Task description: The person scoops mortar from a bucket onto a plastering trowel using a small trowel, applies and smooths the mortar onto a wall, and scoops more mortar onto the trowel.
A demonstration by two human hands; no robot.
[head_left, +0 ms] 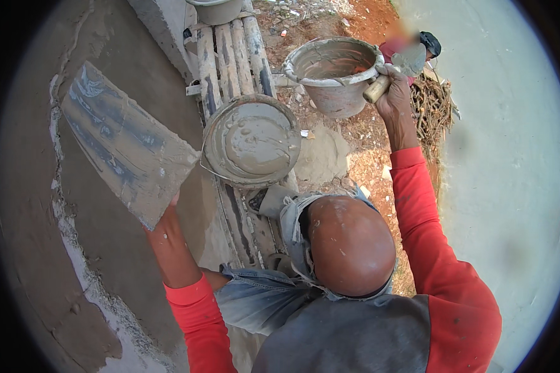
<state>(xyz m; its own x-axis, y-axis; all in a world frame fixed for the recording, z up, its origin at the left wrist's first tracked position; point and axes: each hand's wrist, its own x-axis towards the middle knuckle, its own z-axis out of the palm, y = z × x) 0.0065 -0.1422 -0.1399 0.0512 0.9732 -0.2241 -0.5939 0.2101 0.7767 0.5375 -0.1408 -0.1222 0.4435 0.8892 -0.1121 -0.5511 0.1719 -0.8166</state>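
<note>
Work with wet, grey, paste-like mortar (258, 138), held chiefly in a bucket on the planks. The step in hand is judged to be the taking up or transfer of this material; the next move would call for a steady, level carrier and a controlled scoop. Largest, at the right, is a smooth, pale grey plastered surface (504, 186); at the left, a darker, brown-grey surface (124, 56) is crossed by a ragged whitish seam (74, 230). Between them run long, weathered wooden planks (227, 59), streaked with residue. A broad, four-sided, mortar-crusted grey board (127, 146), its own material obscured, lies over the left hand (171, 210); the fingers are mostly hidden, so their closure cannot be told. A round, mortar-coated bucket with a thin handle (250, 181) holds the mortar, ringed and dimpled. Beyond stands a deeper, tapering grey bucket (336, 102) with caked inner walls. Smallest, a trowel with a cylindrical wooden handle (376, 89) and grey-coated blade appears beside that bucket's rim, contact uncertain; the right hand (397, 94) has its fingers clamped on the handle
</note>
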